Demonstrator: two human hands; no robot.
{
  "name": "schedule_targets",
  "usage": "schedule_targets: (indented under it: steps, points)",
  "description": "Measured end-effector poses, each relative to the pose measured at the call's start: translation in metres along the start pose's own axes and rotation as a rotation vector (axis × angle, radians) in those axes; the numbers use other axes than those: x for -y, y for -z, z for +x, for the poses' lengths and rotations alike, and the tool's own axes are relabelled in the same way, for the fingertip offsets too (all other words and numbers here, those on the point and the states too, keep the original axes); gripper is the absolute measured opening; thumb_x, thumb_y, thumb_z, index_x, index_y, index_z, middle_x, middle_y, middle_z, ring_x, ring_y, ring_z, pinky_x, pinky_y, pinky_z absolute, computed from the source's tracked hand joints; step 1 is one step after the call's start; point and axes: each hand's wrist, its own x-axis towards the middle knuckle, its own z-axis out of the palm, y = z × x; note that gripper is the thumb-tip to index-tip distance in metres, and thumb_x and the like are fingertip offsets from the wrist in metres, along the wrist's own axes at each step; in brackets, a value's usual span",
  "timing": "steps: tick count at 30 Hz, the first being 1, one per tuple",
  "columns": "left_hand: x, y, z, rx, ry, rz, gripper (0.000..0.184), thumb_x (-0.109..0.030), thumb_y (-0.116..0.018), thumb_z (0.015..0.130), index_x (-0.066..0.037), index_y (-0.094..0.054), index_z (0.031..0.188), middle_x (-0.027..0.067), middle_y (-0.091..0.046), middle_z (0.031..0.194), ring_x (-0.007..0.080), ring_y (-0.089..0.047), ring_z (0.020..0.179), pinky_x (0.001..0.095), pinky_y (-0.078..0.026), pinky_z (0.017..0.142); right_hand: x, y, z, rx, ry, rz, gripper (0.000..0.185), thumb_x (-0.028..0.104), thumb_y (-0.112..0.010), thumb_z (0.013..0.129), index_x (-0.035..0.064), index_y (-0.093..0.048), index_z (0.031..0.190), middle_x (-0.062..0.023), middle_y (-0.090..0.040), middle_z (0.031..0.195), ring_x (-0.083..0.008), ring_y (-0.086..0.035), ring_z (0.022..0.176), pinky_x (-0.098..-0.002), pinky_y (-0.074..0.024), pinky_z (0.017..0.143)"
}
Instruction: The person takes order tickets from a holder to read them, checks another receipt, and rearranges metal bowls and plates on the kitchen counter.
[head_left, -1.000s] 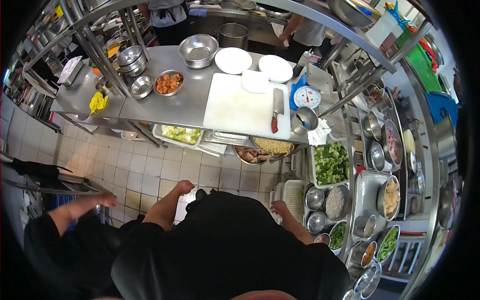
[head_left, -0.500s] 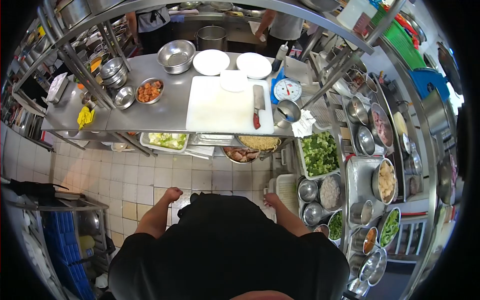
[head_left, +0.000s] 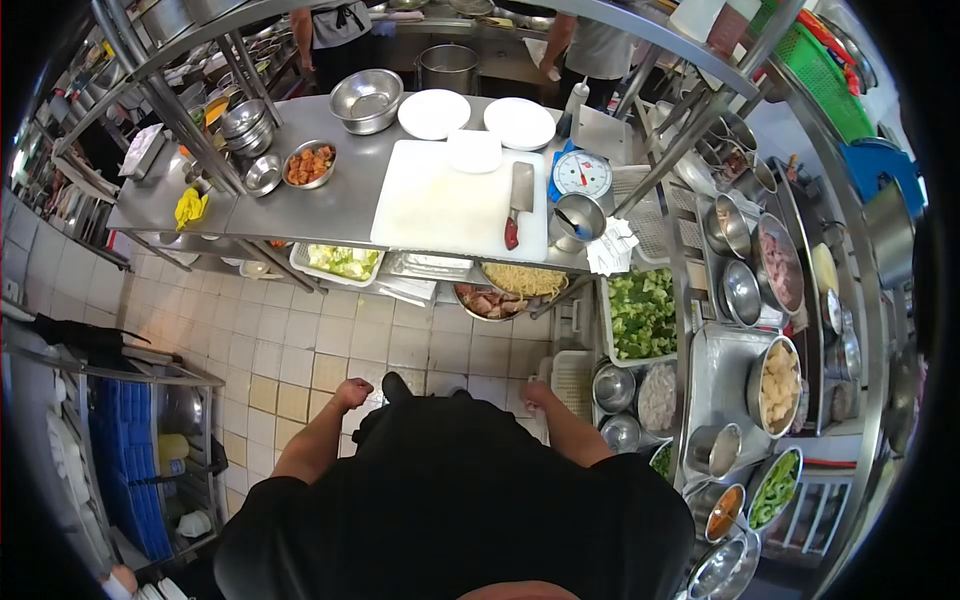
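My left hand (head_left: 352,393) hangs beside my body above the tiled floor, its fingers curled and nothing visible in them. On the other side my right hand (head_left: 535,396) hangs low with curled fingers, close to a white plastic crate (head_left: 572,385); whether it touches the crate I cannot tell. Both hands are well short of the steel worktable. On that table lies a white cutting board (head_left: 440,205), bearing a cleaver (head_left: 520,195) with a red handle and a white square dish (head_left: 474,151).
Two white plates (head_left: 434,114), a blue scale (head_left: 582,174) and a bowl of reddish chunks (head_left: 310,164) stand on the table. Broccoli (head_left: 642,310) and several food bowls line the right side. A rack with blue crates (head_left: 122,455) stands at left. Two people (head_left: 340,40) stand beyond.
The view has shifted and turned slightly, so the left rack shows more. My dark shoe has come into view beside my left hand. Both hands stay low and curled.
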Motion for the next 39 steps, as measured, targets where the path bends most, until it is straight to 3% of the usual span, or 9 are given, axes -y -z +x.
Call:
schedule_targets:
  steps: [2, 8, 15, 18, 24, 29, 32, 36, 39]
  points:
    - [0.003, -0.008, -0.013, 0.001, 0.023, -0.012, 0.031, -0.031, -0.053, 0.074, -0.007, -0.063, 0.091, 0.0123, -0.062, 0.073, 0.0191, -0.059, 0.061, 0.0309, -0.048, 0.059, 0.015, 0.013, -0.012, -0.062, 0.047, 0.038, 0.018, 0.015, -0.051, 0.067, 0.0029, -0.054, 0.053, -0.0067, -0.054, 0.053, -0.0216, -0.054, 0.043, -0.0350, -0.0422, 0.039]
    - [0.024, -0.028, -0.041, 0.030, 0.053, -0.004, 0.033, -0.031, -0.052, 0.076, -0.004, -0.062, 0.091, 0.0144, -0.063, 0.084, 0.0223, -0.061, 0.076, 0.0321, -0.047, 0.070, 0.024, 0.008, -0.002, -0.102, -0.278, 0.229, 0.021, 0.019, -0.052, 0.068, 0.0006, -0.062, 0.073, -0.0150, -0.062, 0.078, -0.0260, -0.060, 0.057, -0.0363, -0.0470, 0.050]
    - [0.037, -0.016, -0.058, 0.093, 0.242, -0.025, 0.027, -0.026, -0.050, 0.074, -0.007, -0.063, 0.087, 0.0119, -0.062, 0.083, 0.0219, -0.060, 0.072, 0.0330, -0.048, 0.066, 0.049, 0.007, -0.012, -0.029, -0.412, 0.439, 0.025, 0.022, -0.050, 0.072, 0.0000, -0.061, 0.073, -0.0159, -0.060, 0.070, -0.0258, -0.058, 0.051, -0.0361, -0.0459, 0.048]
    - [0.062, -0.009, -0.027, 0.149, -0.032, 0.274, 0.024, -0.022, -0.047, 0.073, -0.012, -0.063, 0.089, 0.0124, -0.060, 0.095, 0.0261, -0.057, 0.084, 0.0349, -0.046, 0.073, 0.023, -0.016, 0.009, -0.067, -0.346, 0.529, 0.023, 0.021, -0.049, 0.075, 0.0002, -0.061, 0.076, -0.0144, -0.061, 0.071, -0.0234, -0.057, 0.051, -0.0349, -0.0453, 0.046]
    - [0.028, 0.022, -0.009, 0.096, -0.143, 0.147, 0.025, -0.024, -0.046, 0.075, -0.012, -0.063, 0.090, 0.0109, -0.059, 0.099, 0.0264, -0.055, 0.092, 0.0304, -0.043, 0.083, 0.103, 0.019, -0.058, -0.102, -0.427, 0.357, 0.019, 0.018, -0.050, 0.081, 0.0010, -0.059, 0.083, -0.0115, -0.060, 0.079, -0.0193, -0.059, 0.056, -0.0322, -0.0465, 0.047]
    - [0.056, 0.049, 0.027, 0.149, -0.178, 0.156, 0.030, -0.029, -0.049, 0.075, -0.007, -0.063, 0.090, 0.0136, -0.061, 0.093, 0.0258, -0.057, 0.089, 0.0320, -0.044, 0.080, 0.102, -0.023, -0.037, -0.061, -0.542, 0.568, 0.015, 0.014, -0.052, 0.079, 0.0023, -0.059, 0.085, -0.0108, -0.061, 0.082, -0.0191, -0.060, 0.058, -0.0308, -0.0480, 0.050]
    - [0.085, 0.070, 0.042, 0.136, -0.229, 0.242, 0.029, -0.028, -0.049, 0.076, -0.006, -0.063, 0.087, 0.0144, -0.061, 0.090, 0.0260, -0.058, 0.088, 0.0327, -0.045, 0.077, 0.134, -0.031, -0.029, -0.037, -0.413, 0.314, 0.016, 0.014, -0.051, 0.079, 0.0023, -0.058, 0.087, -0.0116, -0.060, 0.083, -0.0188, -0.059, 0.060, -0.0318, -0.0489, 0.052]
    - [0.122, 0.102, 0.048, 0.274, -0.253, 0.446, 0.027, -0.027, -0.049, 0.076, -0.004, -0.061, 0.083, 0.0150, -0.061, 0.084, 0.0262, -0.060, 0.075, 0.0351, -0.049, 0.064, 0.187, -0.034, -0.040, -0.227, -0.468, 0.802, 0.024, 0.021, -0.049, 0.078, 0.0003, -0.056, 0.089, -0.0116, -0.060, 0.083, -0.0211, -0.056, 0.055, -0.0340, -0.0474, 0.051]
    - [0.138, 0.117, 0.051, 0.321, 0.025, 0.339, 0.025, -0.024, -0.047, 0.076, -0.003, -0.059, 0.083, 0.0147, -0.060, 0.079, 0.0254, -0.060, 0.061, 0.0366, -0.050, 0.051, 0.155, -0.066, -0.008, -0.171, -0.462, 0.684, 0.026, 0.023, -0.050, 0.078, -0.0003, -0.057, 0.086, -0.0123, -0.061, 0.081, -0.0224, -0.057, 0.058, -0.0327, -0.0460, 0.050]
